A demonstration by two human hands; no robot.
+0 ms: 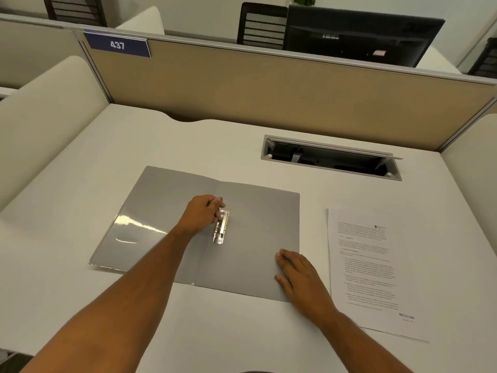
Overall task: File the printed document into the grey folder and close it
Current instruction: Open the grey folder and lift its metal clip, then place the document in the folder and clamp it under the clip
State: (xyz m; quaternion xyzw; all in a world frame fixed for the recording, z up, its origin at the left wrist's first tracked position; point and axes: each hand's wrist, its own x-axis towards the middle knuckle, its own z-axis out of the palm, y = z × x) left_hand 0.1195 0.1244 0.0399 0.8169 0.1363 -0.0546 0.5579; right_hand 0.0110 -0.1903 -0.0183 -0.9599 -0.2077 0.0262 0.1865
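The grey folder (166,211) lies open and flat in the middle of the white desk, both covers spread. A metal clip (222,230) is fixed by its spine on the right half. My left hand (201,214) pinches the top end of that clip with its fingertips. My right hand (298,273) rests flat, fingers apart, on the folder's lower right corner. The printed document (368,267), a white sheet of text stamped "RECEIVED" near the bottom, lies on the desk to the right of the folder, touching neither hand's fingers.
An open cable hatch (330,160) is sunk into the white desk (80,162) behind the folder. A beige partition (269,84) with a blue "437" label (117,45) closes the back; cream side panels flank the desk. A dark monitor (357,36) stands beyond.
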